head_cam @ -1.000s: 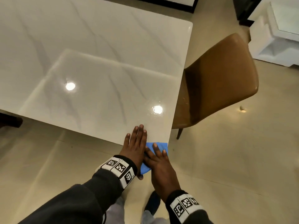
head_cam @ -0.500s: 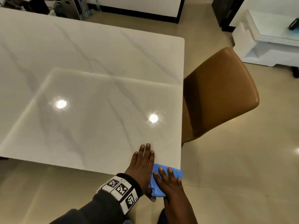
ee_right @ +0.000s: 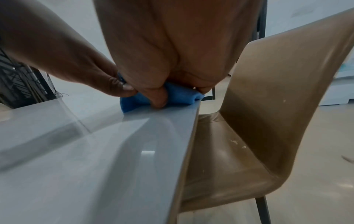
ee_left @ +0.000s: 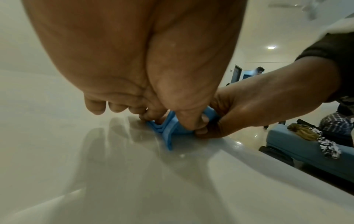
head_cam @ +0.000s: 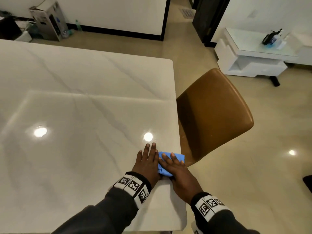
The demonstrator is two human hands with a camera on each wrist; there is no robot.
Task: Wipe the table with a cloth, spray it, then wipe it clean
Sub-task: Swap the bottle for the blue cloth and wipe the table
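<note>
A folded blue cloth [head_cam: 165, 172] lies on the glossy white marble table [head_cam: 84, 115], right at its right edge. My right hand [head_cam: 179, 173] lies flat on top of the cloth with straight fingers. In the right wrist view its thumb presses the cloth [ee_right: 134, 103] down onto the table [ee_right: 76, 166]. My left hand [head_cam: 147, 162] lies flat on the table just left of the cloth. In the left wrist view its thumb and forefinger touch the cloth [ee_left: 168, 133]. Most of the cloth is hidden under my hands.
A brown chair [head_cam: 214, 112] stands tight against the table's right edge, just past the cloth. A white side table [head_cam: 249, 65] at the far right carries a dark-topped bottle with blue in it [head_cam: 271, 38]. A box and clutter [head_cam: 49, 19] sit by the far wall.
Both hands have slid the cloth forward along the right edge, from the table's near corner to farther onto the top. My head has lifted, showing more of the room.
</note>
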